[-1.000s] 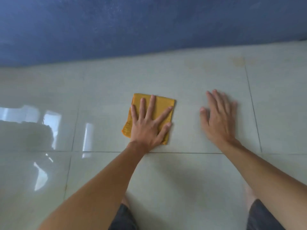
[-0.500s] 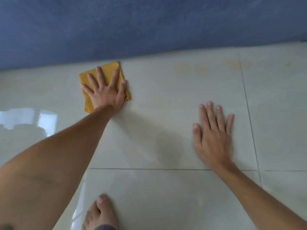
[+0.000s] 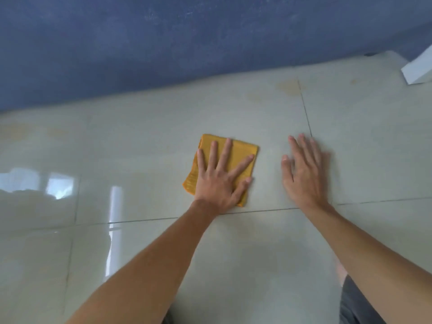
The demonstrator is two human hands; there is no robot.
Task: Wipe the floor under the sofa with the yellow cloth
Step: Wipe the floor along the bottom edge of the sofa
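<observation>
A folded yellow cloth [image 3: 243, 150] lies flat on the pale glossy tiled floor [image 3: 140, 160], a little in front of a blue surface [image 3: 187, 54] that meets the floor at the back. My left hand [image 3: 219, 181] presses down on the cloth with a flat palm and spread fingers, covering most of it. My right hand [image 3: 304, 174] rests flat on the bare tile just right of the cloth, fingers together and slightly blurred. It holds nothing. The sofa itself I cannot make out.
Faint yellowish stains [image 3: 288, 86] mark the tile near the blue edge at the back right. A white object [image 3: 418, 69] sits at the far right edge. My knee in dark shorts [image 3: 357, 302] is at the bottom right. Window glare [image 3: 58, 185] reflects on the left tiles.
My left hand has slid the cloth from the far left by the blue edge back toward me and to the right, close to my right hand. The view has shifted.
</observation>
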